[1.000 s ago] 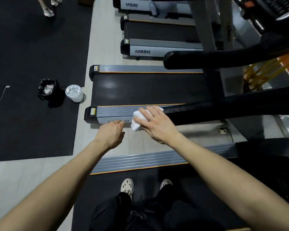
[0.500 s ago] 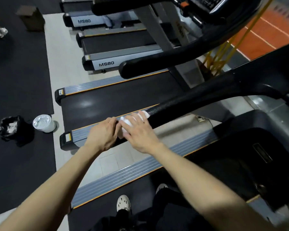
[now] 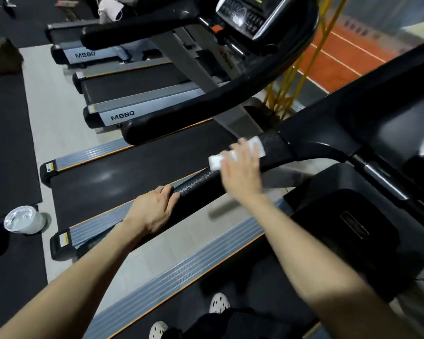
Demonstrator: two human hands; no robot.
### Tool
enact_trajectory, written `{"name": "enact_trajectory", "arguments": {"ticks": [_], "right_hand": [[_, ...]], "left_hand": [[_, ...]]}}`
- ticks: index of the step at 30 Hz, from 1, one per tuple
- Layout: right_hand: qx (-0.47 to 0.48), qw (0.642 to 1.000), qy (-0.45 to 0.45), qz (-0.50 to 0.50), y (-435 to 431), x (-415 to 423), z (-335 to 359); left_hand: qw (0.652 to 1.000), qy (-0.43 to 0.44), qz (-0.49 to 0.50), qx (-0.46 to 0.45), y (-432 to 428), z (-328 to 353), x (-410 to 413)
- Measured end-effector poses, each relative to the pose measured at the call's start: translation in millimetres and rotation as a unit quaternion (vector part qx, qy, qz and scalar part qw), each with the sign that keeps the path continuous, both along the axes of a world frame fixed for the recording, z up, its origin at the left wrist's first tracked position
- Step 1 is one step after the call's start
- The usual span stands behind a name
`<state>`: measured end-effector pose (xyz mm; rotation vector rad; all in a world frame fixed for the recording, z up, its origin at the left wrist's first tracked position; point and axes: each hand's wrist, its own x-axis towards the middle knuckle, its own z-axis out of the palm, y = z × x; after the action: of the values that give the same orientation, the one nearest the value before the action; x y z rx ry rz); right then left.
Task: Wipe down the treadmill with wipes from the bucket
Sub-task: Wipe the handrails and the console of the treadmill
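I stand on a treadmill whose black left handrail (image 3: 201,192) runs from lower left up to the console base at the right. My right hand (image 3: 242,172) presses a white wipe (image 3: 255,145) around the rail, fingers wrapped over the top; it is motion-blurred. My left hand (image 3: 154,209) grips the rail's lower end with curled fingers. A wet sheen shows on the rail between my hands. The white wipes bucket (image 3: 23,220) stands on the floor at the far left.
The neighbouring treadmill's belt (image 3: 123,177) and black handrail (image 3: 206,108) lie just beyond my rail. More MS80 treadmills (image 3: 123,115) stand behind. A console (image 3: 252,15) is at top. Black floor mats lie at the left. My shoes (image 3: 219,303) are below.
My right hand has slid the wipe up the handrail towards the console. My left hand moved from beside the wipe to gripping the rail's lower end. The camera tilted up and right.
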<state>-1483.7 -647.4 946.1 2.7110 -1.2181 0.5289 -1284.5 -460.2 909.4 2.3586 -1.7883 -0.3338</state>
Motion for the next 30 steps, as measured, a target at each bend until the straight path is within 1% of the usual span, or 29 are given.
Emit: {"name": "enact_trajectory", "arguments": {"ticks": [2, 3, 4, 5, 6, 7, 8, 10, 12, 13, 14, 15, 16, 17, 18, 20, 21, 22, 23, 25, 27, 28, 29, 30], "right_hand": [[0.02, 0.987, 0.066, 0.143, 42, 6, -9], [0.016, 0.975, 0.096, 0.198, 45, 0, -5], [0.003, 0.967, 0.113, 0.23, 31, -10, 3], [-0.025, 0.966, 0.115, 0.231, 8, -22, 16], [-0.041, 0.972, 0.114, 0.202, -20, -38, 28], [-0.057, 0.981, 0.112, 0.148, -54, -57, 38], [-0.062, 0.99, 0.104, 0.075, -90, -79, 50], [-0.055, 0.993, 0.08, -0.06, -149, -124, 73], [-0.039, 0.992, 0.02, -0.121, -173, -139, 80], [-0.04, 0.99, -0.005, -0.137, -167, -132, 77], [-0.052, 0.989, -0.005, -0.135, -152, -121, 68], [-0.063, 0.993, 0.008, -0.099, -130, -107, 55], [-0.065, 0.997, 0.037, -0.029, -103, -94, 38], [-0.053, 0.996, 0.062, 0.045, -75, -85, 23], [-0.031, 0.992, 0.075, 0.099, -57, -83, 11], [-0.032, 0.985, 0.054, 0.159, -59, -98, 11], [-0.06, 0.987, 0.037, 0.148, -76, -112, 16], [-0.088, 0.989, 0.033, 0.113, -97, -130, 23], [-0.104, 0.992, 0.035, 0.057, -119, -147, 35], [-0.072, 0.994, 0.025, -0.075, -145, -164, 54], [-0.037, 0.987, -0.045, -0.15, -133, -144, 49], [-0.037, 0.986, -0.069, -0.148, -113, -125, 35], [-0.03, 0.991, -0.07, -0.109, -86, -105, 17], [-0.015, 0.998, -0.041, -0.045, -55, -87, -1]], "left_hand": [[1.0, 0.018, -0.02, 0.014, -22, 7, -5], [0.999, 0.023, -0.03, 0.018, -34, 12, -9], [0.999, 0.024, -0.036, 0.015, -46, 17, -14], [0.999, 0.022, -0.037, 0.008, -58, 21, -20], [0.999, 0.02, -0.04, -0.001, -71, 24, -27], [0.999, 0.019, -0.043, -0.008, -85, 27, -35], [0.998, 0.02, -0.048, -0.017, -99, 30, -43], [0.998, 0.025, -0.057, -0.032, -128, 34, -60], [0.997, 0.037, -0.054, -0.038, -153, 40, -77], [0.997, 0.038, -0.044, -0.047, -162, 40, -82], [0.997, 0.025, -0.038, -0.069, -168, 38, -87], [0.995, 0.006, -0.03, -0.09, -169, 38, -91], [0.994, -0.01, -0.028, -0.106, -168, 36, -92], [0.993, -0.017, -0.031, -0.116, -166, 34, -93], [0.992, -0.016, -0.039, -0.121, -165, 31, -92], [0.992, -0.013, -0.033, -0.118, -165, 28, -90], [0.993, -0.019, -0.025, -0.116, -166, 27, -89], [0.993, -0.026, -0.022, -0.117, -168, 26, -87], [0.993, -0.033, -0.023, -0.115, -169, 25, -87], [0.993, -0.042, -0.02, -0.111, -168, 25, -88], [0.992, -0.044, -0.02, -0.114, -168, 26, -88], [0.992, -0.041, -0.02, -0.12, -167, 26, -87], [0.991, -0.038, -0.02, -0.125, -166, 28, -87], [0.991, -0.032, -0.022, -0.13, -166, 28, -86]]}}
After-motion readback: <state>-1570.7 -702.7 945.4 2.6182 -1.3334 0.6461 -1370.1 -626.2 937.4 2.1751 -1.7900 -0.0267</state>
